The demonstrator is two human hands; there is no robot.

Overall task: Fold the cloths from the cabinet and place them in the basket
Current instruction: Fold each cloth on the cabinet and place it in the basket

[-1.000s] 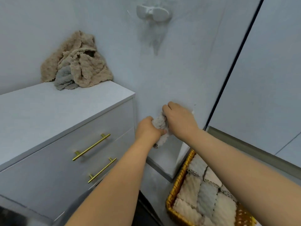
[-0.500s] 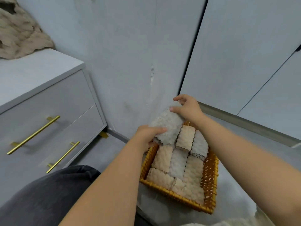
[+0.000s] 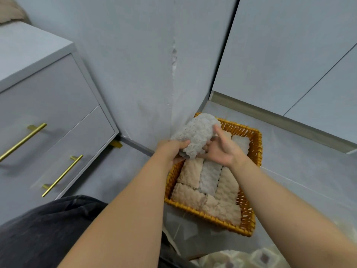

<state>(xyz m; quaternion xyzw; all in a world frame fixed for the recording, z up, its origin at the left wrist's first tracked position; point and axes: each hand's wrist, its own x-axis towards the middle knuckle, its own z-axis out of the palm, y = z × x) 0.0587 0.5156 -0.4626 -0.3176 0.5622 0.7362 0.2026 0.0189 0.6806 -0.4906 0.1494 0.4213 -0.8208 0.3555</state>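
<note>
A folded grey cloth (image 3: 196, 135) is held over the far left corner of the orange wicker basket (image 3: 256, 151) on the floor. My left hand (image 3: 171, 149) grips the cloth's near left end. My right hand (image 3: 222, 149) supports it from the right, thumb up along its side and fingers under it. Inside the basket lie several folded beige and grey cloths (image 3: 208, 182), packed side by side. A corner of the beige cloth pile (image 3: 9, 11) on the cabinet top shows at the upper left edge.
The grey cabinet (image 3: 48, 105) with two gold drawer handles (image 3: 61, 176) stands at the left. Grey walls meet in a corner just behind the basket. My dark trouser knee (image 3: 48, 235) fills the lower left. A patterned fabric (image 3: 241, 258) lies at the bottom edge.
My view has swung down from the cabinet to the basket. Both hands carried the grey cloth down over the basket, and my right hand shifted from the cloth's far edge to its right side.
</note>
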